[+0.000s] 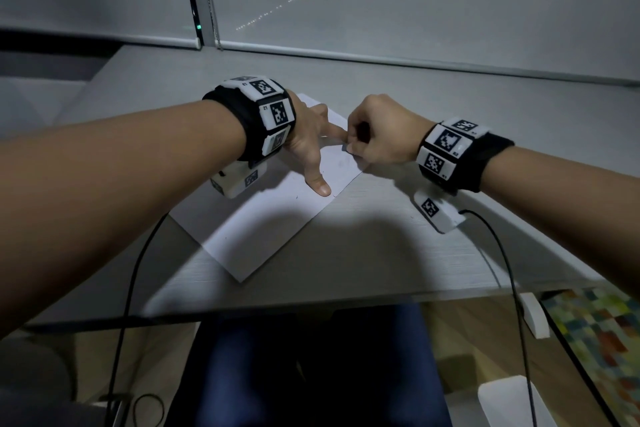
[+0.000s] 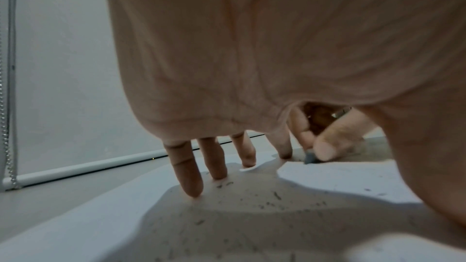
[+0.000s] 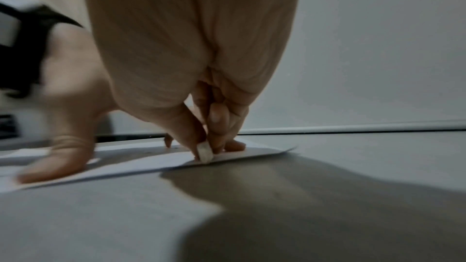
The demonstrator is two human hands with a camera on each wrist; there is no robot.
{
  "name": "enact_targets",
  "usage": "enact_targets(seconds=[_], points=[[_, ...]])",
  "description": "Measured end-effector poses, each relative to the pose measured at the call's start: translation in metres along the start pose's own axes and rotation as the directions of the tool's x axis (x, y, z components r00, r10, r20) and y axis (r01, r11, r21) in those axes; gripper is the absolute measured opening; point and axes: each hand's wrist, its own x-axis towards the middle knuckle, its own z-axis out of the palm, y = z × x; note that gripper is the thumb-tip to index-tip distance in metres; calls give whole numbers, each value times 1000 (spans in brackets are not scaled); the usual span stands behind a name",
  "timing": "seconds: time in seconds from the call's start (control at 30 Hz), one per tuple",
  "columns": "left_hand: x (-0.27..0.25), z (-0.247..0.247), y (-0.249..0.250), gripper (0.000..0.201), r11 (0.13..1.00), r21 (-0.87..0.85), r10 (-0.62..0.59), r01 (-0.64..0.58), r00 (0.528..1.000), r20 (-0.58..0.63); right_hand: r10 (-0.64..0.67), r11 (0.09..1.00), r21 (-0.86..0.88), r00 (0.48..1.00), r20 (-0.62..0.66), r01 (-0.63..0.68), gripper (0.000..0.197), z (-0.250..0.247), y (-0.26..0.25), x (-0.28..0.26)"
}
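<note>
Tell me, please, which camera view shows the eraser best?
The right wrist view: the eraser shows clearly, pinched by the right hand against the paper. The left wrist view shows only its tip; the head view, a sliver.

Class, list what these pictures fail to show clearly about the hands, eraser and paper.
Eraser: head view, the right hand covers nearly all of it.
Paper: head view, its marks are too faint and small to read.
Left hand: right wrist view, blurred.
</note>
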Motion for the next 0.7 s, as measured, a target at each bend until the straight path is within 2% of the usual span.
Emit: enact_targets(seconds=[0.17,0.37,0.57,0.7], points=[[4,0,0,119,1000,-2,3,-3,1000,-5,-74,997,34,994,81,71,12,5,-18,-19],[0,0,1,122,1000,-5,-2,2,1000,6,22,1000,-17,999,-28,-23,17,-3,0,-11],[3,2,1,108,1000,2,5,-5,1000,-12,-113,994,17,990,78,112,12,6,-28,-30],[3,2,2,116,1000,-5,-2,2,1000,-1,-53,998,17,998,19,53,13,2,-14,-21]])
